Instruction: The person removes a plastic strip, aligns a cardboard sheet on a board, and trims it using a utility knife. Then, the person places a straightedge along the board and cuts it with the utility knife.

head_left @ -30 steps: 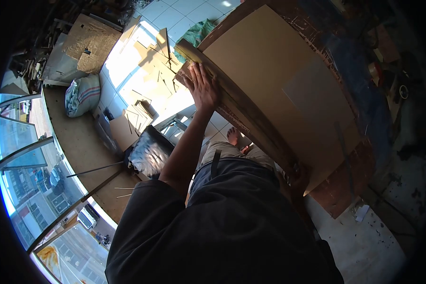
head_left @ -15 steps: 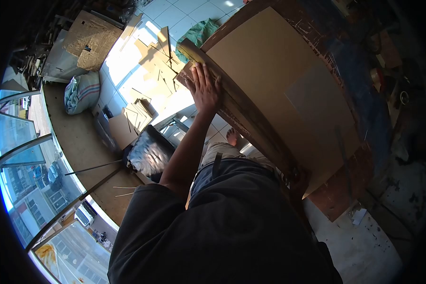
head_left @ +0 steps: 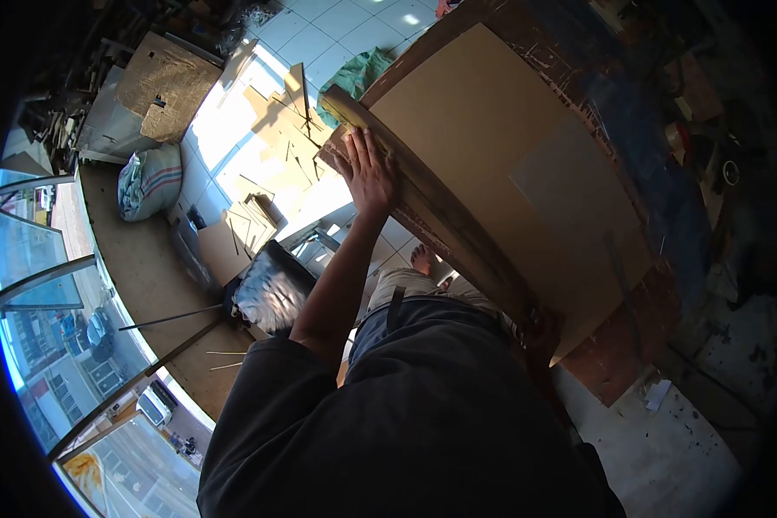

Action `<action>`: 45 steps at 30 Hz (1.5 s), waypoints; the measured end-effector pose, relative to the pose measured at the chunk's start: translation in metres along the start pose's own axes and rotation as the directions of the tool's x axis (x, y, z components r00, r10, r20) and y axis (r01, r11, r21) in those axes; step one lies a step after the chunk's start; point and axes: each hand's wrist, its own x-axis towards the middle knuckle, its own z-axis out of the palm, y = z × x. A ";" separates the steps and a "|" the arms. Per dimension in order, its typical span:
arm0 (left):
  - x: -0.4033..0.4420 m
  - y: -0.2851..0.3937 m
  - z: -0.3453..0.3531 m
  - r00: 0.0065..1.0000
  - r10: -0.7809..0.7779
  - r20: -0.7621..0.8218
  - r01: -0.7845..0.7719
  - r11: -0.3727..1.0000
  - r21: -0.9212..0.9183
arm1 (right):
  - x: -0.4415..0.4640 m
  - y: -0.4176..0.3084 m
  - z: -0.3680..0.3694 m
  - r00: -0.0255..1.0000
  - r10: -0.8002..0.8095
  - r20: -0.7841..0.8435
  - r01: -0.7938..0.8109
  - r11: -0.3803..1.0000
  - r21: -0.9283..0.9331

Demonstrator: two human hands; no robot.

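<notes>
A long wooden bar lies diagonally along the near edge of a flat brown sheet. My left hand rests on the far part of the bar, palm down, its fingers stretched out and slightly apart. At the bar's near end, close to my waist, my right hand is in deep shadow, its fingers appearing bent round the bar. Beneath the sheet is a worn reddish-brown board, with scratched edges showing. A greyer rectangular patch shows on the sheet.
Thin offcuts are scattered on the sunlit tiled floor. A striped sack stands at the left, near leaning boards. A green cloth lies beyond the bar. Window panes are at far left, my bare foot below the bar.
The view has shifted slightly. My left hand sits a little lower in the picture, still flat on the bar; my right hand stays at the near end.
</notes>
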 end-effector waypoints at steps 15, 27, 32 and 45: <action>0.010 -0.011 -0.017 0.977 0.155 0.145 -0.163 0.985 0.048 | 0.001 -0.011 -0.004 0.998 0.055 0.038 -0.057 0.996 0.073; 0.022 -0.011 -0.023 0.947 0.082 0.310 -0.119 0.988 0.103 | 0.008 -0.014 -0.023 0.989 -0.047 0.140 0.037 0.997 0.075; 0.027 -0.015 -0.022 0.935 0.080 0.344 -0.106 0.993 0.056 | 0.009 -0.004 -0.021 0.984 -0.088 0.155 0.072 0.992 0.104; 0.031 -0.015 -0.017 0.937 0.065 0.344 -0.091 0.994 0.061 | 0.009 -0.002 -0.019 0.981 -0.057 0.184 0.029 0.988 0.150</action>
